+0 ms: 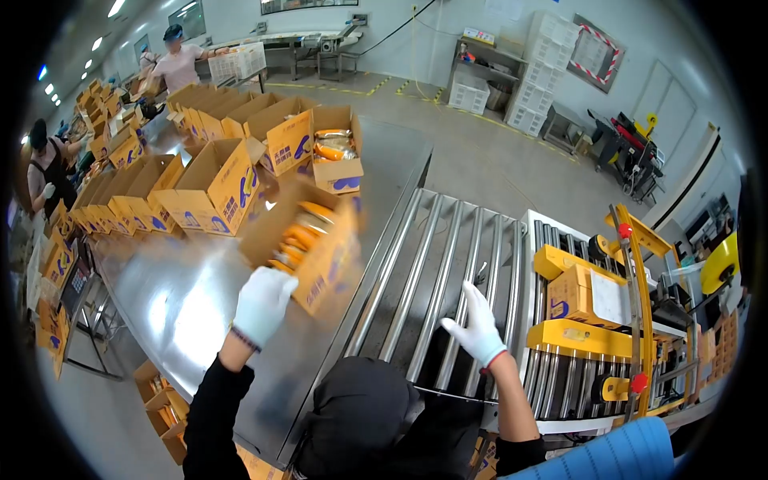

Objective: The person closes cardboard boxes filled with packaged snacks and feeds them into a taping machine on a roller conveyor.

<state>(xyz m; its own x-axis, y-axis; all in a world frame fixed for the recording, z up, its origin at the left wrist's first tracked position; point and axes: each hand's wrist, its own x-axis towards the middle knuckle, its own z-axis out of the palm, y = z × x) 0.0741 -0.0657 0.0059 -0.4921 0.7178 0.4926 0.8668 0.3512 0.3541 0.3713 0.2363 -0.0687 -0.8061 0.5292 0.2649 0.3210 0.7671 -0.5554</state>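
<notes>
My left hand (266, 302), in a white glove, is closed on the near edge of an open cardboard carton (330, 268). The carton is tilted and blurred above the steel table (192, 296), and orange-and-clear packets (302, 232) lie inside it. Over the roller conveyor (436, 272) hovers my right hand (478, 330), also gloved, with thumb and fingers apart and nothing in it. Another open carton (338, 152) filled with similar packets stands at the table's far edge.
Rows of open cartons (212, 188) line the left side of the table. To the right, a carton (574, 294) sits in a yellow-sided sealing machine (584, 340). Co-workers (178, 64) stand at the far left. Stacked white crates (544, 72) are by the wall.
</notes>
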